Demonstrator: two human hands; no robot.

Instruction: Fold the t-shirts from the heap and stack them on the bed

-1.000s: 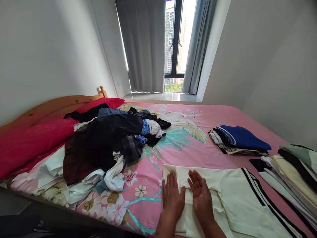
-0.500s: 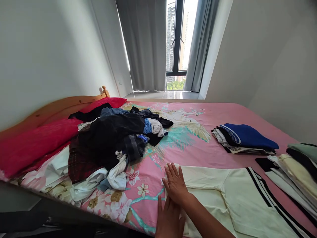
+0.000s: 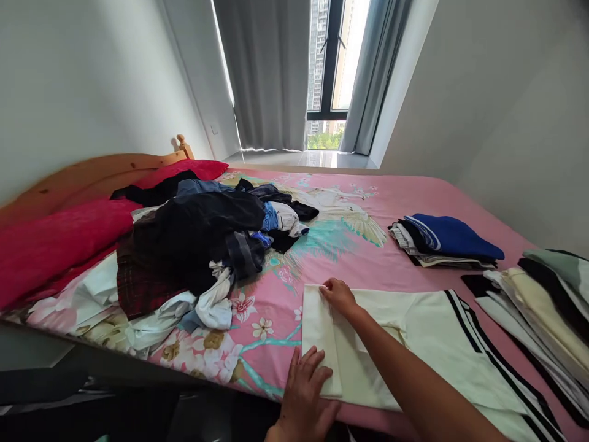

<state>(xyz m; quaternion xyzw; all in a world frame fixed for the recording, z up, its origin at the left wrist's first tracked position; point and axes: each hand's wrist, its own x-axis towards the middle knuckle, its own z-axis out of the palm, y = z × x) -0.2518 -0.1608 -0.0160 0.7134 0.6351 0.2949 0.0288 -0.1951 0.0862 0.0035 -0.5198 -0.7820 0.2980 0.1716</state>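
Note:
A cream garment (image 3: 427, 331) with black stripes across its right end lies flat on the bed, its left end turned over in a narrow strip. At the far end of that strip, my right hand (image 3: 339, 297) pinches the edge between thumb and fingers. My left hand (image 3: 304, 390) rests on the near end of the strip, fingers spread and lying flat. Below the wrist it runs out of the picture. Part of the garment's middle is covered by my right forearm.
A jumbled heap of clothes (image 3: 207, 227) lies to the left, beside red pillows (image 3: 69, 248). On the right are a folded stack topped with blue (image 3: 460, 236) and another folded stack (image 3: 534, 307). A pink flowered sheet (image 3: 359, 270) covers the bed. The bed's front edge runs below.
My hands, one over the other before, have moved apart: the right to the garment's far edge, the left nearer me. The garment's left end is now folded over. The view has tilted down slightly.

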